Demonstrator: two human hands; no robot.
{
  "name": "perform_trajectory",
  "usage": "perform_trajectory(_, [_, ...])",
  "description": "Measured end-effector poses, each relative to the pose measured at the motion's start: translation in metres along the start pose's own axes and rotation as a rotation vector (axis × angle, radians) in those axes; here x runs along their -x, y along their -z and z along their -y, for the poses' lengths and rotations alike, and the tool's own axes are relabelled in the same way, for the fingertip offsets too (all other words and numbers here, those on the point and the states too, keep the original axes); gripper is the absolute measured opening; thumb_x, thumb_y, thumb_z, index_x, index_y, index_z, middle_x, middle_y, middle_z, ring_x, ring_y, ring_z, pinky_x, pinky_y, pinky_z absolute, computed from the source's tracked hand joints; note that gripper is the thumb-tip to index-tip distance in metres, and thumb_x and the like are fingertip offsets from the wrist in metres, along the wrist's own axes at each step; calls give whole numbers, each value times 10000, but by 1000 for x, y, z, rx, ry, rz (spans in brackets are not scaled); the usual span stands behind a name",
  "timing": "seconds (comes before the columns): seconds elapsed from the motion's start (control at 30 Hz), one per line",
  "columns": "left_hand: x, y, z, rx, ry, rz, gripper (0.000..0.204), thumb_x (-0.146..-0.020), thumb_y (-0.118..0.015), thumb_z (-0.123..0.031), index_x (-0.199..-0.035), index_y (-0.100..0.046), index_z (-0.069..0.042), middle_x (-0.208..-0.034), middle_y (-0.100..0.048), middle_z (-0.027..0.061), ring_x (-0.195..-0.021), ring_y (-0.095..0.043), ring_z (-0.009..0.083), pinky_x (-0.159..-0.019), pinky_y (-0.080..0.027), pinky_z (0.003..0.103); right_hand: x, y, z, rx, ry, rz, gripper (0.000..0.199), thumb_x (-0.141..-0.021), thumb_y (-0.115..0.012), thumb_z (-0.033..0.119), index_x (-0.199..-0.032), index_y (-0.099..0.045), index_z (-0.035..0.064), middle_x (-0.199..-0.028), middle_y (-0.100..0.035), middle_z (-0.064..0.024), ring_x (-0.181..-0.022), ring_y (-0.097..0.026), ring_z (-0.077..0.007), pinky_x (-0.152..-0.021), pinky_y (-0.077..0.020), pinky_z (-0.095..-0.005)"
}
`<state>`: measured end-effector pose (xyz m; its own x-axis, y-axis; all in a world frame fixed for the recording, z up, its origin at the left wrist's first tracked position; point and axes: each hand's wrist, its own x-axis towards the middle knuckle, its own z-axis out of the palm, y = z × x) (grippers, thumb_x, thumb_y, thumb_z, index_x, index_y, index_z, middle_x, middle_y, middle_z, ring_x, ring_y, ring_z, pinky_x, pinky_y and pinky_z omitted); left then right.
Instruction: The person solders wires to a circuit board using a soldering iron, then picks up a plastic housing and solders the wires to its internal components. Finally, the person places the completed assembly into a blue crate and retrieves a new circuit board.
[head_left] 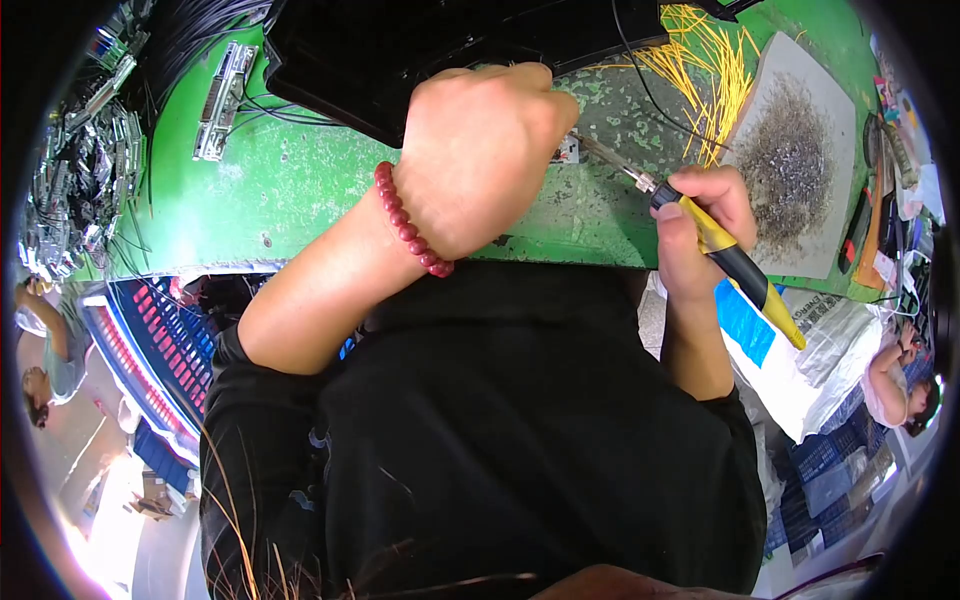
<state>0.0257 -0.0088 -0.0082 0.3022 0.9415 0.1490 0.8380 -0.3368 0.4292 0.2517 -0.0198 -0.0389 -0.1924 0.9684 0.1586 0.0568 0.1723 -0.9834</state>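
My right hand point(695, 225) grips a yellow-and-black soldering iron point(738, 265), its metal tip pointing up and left. Close to that tip lies a small light-coloured piece point(568, 152), partly covered by my left hand point(480, 150). The left hand is closed with its knuckles up; its fingers curl under, so whatever they hold is hidden. A red bead bracelet point(405, 225) circles the left wrist. Right behind the left hand sits a large black plastic casing point(335, 75), and I cannot tell whether the two touch.
Yellow wires point(715, 85) fan out beside a pale board point(805, 250) bearing a dark pile of bits. A slim metal part with black leads point(222, 100) and a heap of similar parts point(85, 190) occupy the green table's left. Other people appear at both sides.
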Motion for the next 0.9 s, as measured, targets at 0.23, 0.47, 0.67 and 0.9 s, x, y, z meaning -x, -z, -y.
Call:
perform_trajectory(0.23, [0, 1, -1, -12, -2, 1, 41, -760, -676, -90, -749, -637, -83, -738, -581, 48, -694, -619, 261, -586, -493, 366, 2, 2, -5, -10, 26, -20, 262, -793, -727, 159, -937, -573, 4, -801, -555, -6, -666, -461, -52, -604, -365, -204])
perform_trajectory(0.47, [0, -1, -1, -14, -1, -9, 40, -766, -665, -92, -740, -636, -85, -739, -586, 48, -694, -621, 265, -588, -496, 365, 4, 5, -8, -20, 53, -32, 272, -795, -734, 184, -927, -578, 5, -824, -559, -14, -688, -469, -60, -620, -373, -212])
perform_trajectory(0.67, [0, -1, -4, -27, 12, -19, 57, -770, -660, -99, -725, -630, -81, -736, -590, 53, -674, -616, 272, -572, -491, 368, 4, 1, -1, -13, 43, -26, 277, -798, -744, 179, -933, -574, 6, -807, -547, -13, -656, -454, -57, -592, -359, -210])
perform_trajectory(0.9, [6, -4, -4, 49, 36, -84, 55, -763, -673, -81, -722, -638, -68, -715, -601, 62, -620, -612, 272, -536, -492, 353, 3, -1, 0, 46, 154, -8, 273, -795, -744, 167, -924, -571, 0, -780, -537, -23, -626, -438, -57, -563, -347, -214])
